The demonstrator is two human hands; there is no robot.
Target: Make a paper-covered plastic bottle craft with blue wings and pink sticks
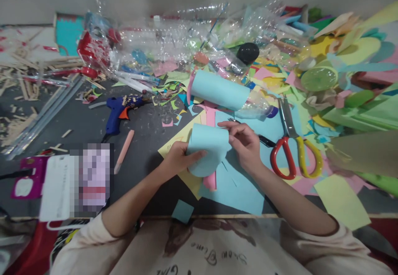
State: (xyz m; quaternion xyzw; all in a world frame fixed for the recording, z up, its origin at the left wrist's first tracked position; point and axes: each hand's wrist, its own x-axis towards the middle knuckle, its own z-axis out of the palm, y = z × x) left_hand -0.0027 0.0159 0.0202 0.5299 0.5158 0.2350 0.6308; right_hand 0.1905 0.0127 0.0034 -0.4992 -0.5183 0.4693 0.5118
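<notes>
My left hand grips a light blue piece of paper from the left, its thumb lying across the front. The paper is bent over at the top and rounded at the bottom. At its upper right edge my right hand pinches with thumb and fingers; a small thing between them would be hidden. Under the hands lie a larger light blue sheet, a yellow sheet and a pink strip. Beyond them a plastic bottle wrapped in light blue paper lies on its side.
Scissors with red and yellow handles lie at the right, beside heaped paper scraps. A blue glue gun, an orange marker and glue sticks are at the left. Clear plastic bottles line the back.
</notes>
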